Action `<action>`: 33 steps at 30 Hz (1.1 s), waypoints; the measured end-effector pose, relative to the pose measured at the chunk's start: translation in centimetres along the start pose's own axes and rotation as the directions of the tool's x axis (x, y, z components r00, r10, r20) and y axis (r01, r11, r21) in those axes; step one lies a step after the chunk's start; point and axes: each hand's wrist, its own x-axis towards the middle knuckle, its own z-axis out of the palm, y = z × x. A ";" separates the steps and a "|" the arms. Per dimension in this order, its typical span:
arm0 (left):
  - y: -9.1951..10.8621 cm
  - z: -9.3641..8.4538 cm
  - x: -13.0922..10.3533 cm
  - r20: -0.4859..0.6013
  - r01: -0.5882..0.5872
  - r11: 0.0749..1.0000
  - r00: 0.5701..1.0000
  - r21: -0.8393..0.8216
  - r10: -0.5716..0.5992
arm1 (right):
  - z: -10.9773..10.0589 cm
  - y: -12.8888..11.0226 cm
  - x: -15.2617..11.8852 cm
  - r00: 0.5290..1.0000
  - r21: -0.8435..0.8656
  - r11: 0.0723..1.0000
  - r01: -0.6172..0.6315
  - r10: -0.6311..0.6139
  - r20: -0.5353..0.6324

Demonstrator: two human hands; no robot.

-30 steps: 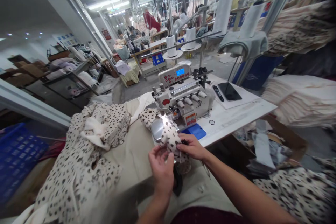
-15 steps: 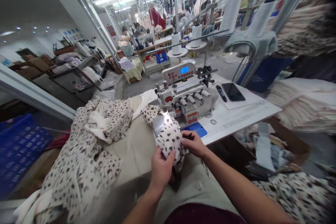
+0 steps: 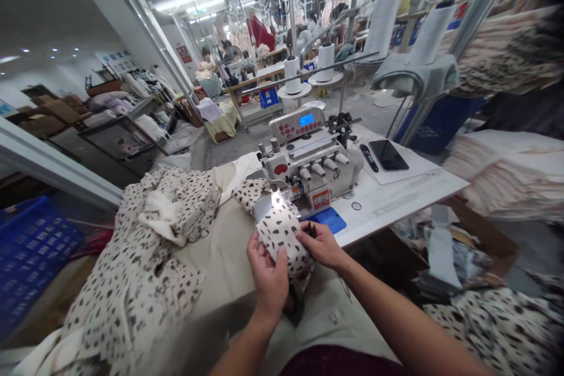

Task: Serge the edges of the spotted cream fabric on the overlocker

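Note:
A white fabric piece with dark spots (image 3: pixel 279 224) runs from under the lit needle area of the sewing machine (image 3: pixel 308 158) toward me. My left hand (image 3: pixel 269 273) grips its near left edge, thumb on top and fingers curled at the side. On the right edge, my right hand (image 3: pixel 321 244) pinches the cloth, and a small dark tool, partly hidden, sticks out between its fingers. The fabric's lower end hangs in folds between both hands.
More spotted fabric (image 3: pixel 145 258) is heaped on the left. A phone (image 3: pixel 388 155) and a black marker (image 3: pixel 369 158) lie on the white table (image 3: pixel 409 191). Thread cones (image 3: pixel 325 63) stand behind the machine. A blue basket (image 3: pixel 35 258) is at far left.
My left hand has shifted slightly left along the fabric edge, and its fingers show more. The right hand still holds the cloth. The whole view has moved a little.

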 end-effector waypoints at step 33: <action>3.9 0.3 4.5 0.712 -0.852 0.146 0.505 0.503 0.488 | 0.2 -0.8 0.3 0.997 0.021 1.000 0.015 -0.013 -0.070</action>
